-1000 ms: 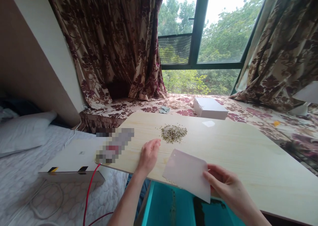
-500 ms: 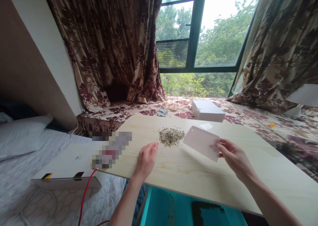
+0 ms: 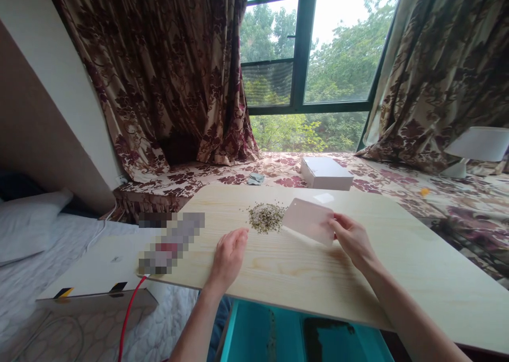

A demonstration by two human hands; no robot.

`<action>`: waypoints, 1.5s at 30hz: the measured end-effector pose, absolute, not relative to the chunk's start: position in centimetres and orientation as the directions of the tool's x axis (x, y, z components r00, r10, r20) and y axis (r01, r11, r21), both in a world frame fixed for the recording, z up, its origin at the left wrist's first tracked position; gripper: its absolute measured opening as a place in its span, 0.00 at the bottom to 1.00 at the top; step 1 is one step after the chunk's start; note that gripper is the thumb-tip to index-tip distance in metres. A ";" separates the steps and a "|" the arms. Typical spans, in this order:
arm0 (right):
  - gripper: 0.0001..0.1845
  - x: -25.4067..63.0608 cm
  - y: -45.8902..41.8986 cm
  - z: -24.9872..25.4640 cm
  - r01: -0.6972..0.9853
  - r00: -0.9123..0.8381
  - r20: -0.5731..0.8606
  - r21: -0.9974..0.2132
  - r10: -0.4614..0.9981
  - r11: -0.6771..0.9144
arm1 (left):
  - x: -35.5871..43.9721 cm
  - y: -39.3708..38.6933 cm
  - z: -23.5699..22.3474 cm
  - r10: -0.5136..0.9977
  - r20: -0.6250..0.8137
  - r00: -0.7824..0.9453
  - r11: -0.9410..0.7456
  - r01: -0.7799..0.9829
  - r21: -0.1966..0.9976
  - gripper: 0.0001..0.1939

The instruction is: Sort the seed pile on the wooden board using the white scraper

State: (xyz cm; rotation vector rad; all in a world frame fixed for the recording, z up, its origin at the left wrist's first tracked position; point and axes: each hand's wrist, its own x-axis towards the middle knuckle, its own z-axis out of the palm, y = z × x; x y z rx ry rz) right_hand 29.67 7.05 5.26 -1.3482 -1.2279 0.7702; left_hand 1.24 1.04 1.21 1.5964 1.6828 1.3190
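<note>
In my right hand (image 3: 352, 237) is a translucent white plastic scraper (image 3: 308, 220), pinched at its right end between thumb and fingers. Its left edge meets the right side of a pile of small green and pale grains (image 3: 265, 217), which look like mung beans mixed with rice. The pile lies on a light wooden table (image 3: 286, 272), with a few loose grains around it. My left hand (image 3: 228, 256) rests on the tabletop, just left of and nearer than the pile. Its fingers are pressed together and curled, with nothing visible in them.
Below the table's front edge is a turquoise bin (image 3: 254, 330) with a dark patch inside. A blurred-out object (image 3: 170, 245) with a red cable (image 3: 129, 309) sits at the table's left. A white box (image 3: 328, 174) stands behind, on the floral-covered ledge. A lamp (image 3: 479, 144) is at far right.
The scraper in my right hand has moved left and now reaches the pile's right edge. My left hand stays beside the pile. The whole view has shifted slightly.
</note>
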 end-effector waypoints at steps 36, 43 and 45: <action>0.16 29.5 6.5 4.7 0.218 0.245 0.241 -0.957 0.939 0.189 | 1.0 1.2 1.0 0.937 0.295 -0.186 -0.161 0.520 0.839 0.17; 0.16 29.9 6.4 4.5 0.263 0.254 0.259 -0.946 0.932 0.191 | 1.1 1.1 1.2 0.941 0.281 -0.188 -0.145 0.527 0.838 0.17; 0.16 29.9 6.3 4.5 0.269 0.247 0.255 -0.945 0.935 0.187 | 1.1 1.1 1.3 0.940 0.284 -0.191 -0.146 0.528 0.837 0.17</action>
